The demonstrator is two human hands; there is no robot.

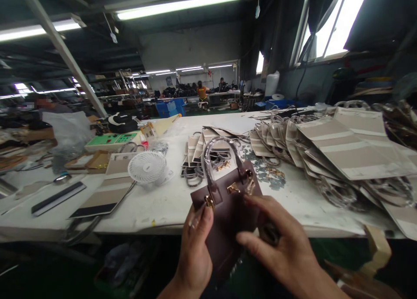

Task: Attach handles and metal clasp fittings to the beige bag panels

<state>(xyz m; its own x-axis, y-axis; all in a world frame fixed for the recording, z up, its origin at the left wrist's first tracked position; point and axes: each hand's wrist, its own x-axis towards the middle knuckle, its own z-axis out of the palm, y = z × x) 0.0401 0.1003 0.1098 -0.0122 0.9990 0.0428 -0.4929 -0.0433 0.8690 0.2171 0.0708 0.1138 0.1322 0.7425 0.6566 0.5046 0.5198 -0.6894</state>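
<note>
A dark brown handbag (224, 220) hangs in front of me, tilted, with its clear-wrapped handle (208, 160) arching upward. Gold hardware sits along its top, including a turn-lock clasp (233, 188). My left hand (195, 251) is closed round the bag's left edge, thumb on the front near a gold fitting. At the right side, my right hand (286, 242) holds the bag. Its index finger touches the front near the dangling gold piece, and its thumb lies lower on the panel. The other right fingers are partly hidden.
A white table (169, 203) carries stacks of beige bag panels with wrapped handles (342, 147), a smaller pile (195, 151), gold fittings (275, 173) on grey scraps, a white fan (147, 166), a lone panel (104, 188) and a dark strip (58, 198). Other people are in the background.
</note>
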